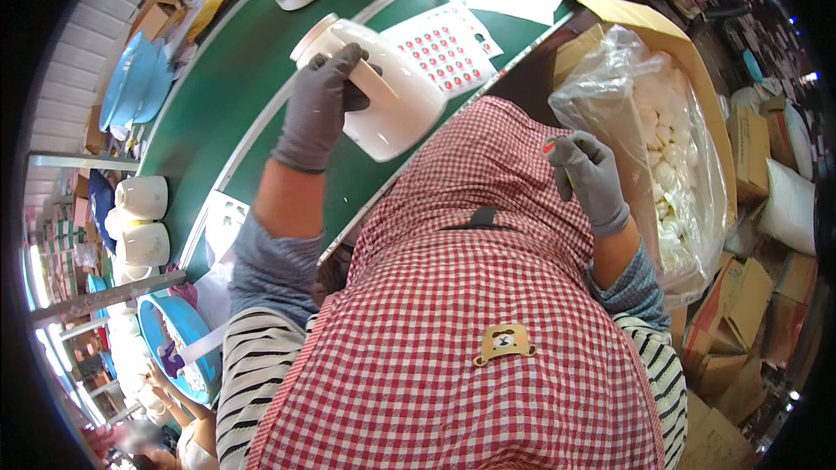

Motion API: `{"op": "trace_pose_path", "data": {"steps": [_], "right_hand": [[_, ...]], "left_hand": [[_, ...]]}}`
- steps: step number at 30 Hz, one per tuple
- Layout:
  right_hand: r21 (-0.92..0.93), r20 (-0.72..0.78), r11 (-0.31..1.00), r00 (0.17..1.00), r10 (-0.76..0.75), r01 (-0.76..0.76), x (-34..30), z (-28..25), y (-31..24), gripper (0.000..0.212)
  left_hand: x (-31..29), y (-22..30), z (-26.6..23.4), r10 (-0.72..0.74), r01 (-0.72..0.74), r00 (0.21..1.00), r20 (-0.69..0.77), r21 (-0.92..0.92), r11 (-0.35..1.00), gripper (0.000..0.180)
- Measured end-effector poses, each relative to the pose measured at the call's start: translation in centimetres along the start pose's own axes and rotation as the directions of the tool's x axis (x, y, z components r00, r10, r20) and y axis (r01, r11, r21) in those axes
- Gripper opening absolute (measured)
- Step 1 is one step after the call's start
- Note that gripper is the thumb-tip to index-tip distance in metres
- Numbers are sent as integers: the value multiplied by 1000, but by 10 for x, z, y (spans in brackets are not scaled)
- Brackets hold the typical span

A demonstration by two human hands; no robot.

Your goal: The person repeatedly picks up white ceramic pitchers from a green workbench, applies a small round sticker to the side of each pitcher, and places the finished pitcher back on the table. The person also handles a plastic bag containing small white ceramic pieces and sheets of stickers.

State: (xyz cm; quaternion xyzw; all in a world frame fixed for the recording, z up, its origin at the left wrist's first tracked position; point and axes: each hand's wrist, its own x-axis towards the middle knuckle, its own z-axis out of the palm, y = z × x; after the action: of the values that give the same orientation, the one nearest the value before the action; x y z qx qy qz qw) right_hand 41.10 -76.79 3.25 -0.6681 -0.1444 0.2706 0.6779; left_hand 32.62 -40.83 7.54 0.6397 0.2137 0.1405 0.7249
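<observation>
Jug (401, 117) in L hand (315, 109); box (712, 109) w/ bagged whitish pcs (669, 157).

Jug handle (374, 83) partly hidden, co-worker's head (138, 437) blurred

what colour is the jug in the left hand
The jug is creamy white, seen best in the head view.

Pitcher (392, 113): glossy, cream-white, rounded body widening toward base, narrower neck with banded rim. Tipped over on slant, rim toward upper left, base toward lower right, loop handle (373, 80) facing up, held in fingers of left hand (322, 100). Pitcher above green desk (218, 78); contact unclear. Small red piece (549, 146), at fingertips of right hand (588, 174), well apart from pitcher; exact shape too small to tell.
</observation>
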Motion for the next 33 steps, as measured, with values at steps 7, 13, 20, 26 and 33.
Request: {"op": "trace_pose_path", "data": {"steps": [7, 13, 20, 26, 33], "right_hand": [[-200, 197, 932, 920, 340, -302, -12, 27, -53, 33], [-318, 122, 851, 872, 475, -418, -8, 25, -54, 37], [-454, 194, 795, 827, 528, -402, 10, 29, -55, 42], [-565, 194, 748, 825, 531, -348, 17, 34, -60, 45], [-656, 189, 702, 840, 508, -277, 22, 35, -52, 46]], "left_hand": [[-4, -24, 78, -387, 423, 818, 425, 10, 906, 39], [11, -33, 108, -456, 517, 773, 441, -22, 856, 30], [16, -34, 115, -476, 532, 742, 472, 18, 847, 30], [14, -33, 117, -475, 520, 762, 440, 21, 854, 31], [12, -28, 117, -487, 532, 767, 419, 11, 847, 24]]}}
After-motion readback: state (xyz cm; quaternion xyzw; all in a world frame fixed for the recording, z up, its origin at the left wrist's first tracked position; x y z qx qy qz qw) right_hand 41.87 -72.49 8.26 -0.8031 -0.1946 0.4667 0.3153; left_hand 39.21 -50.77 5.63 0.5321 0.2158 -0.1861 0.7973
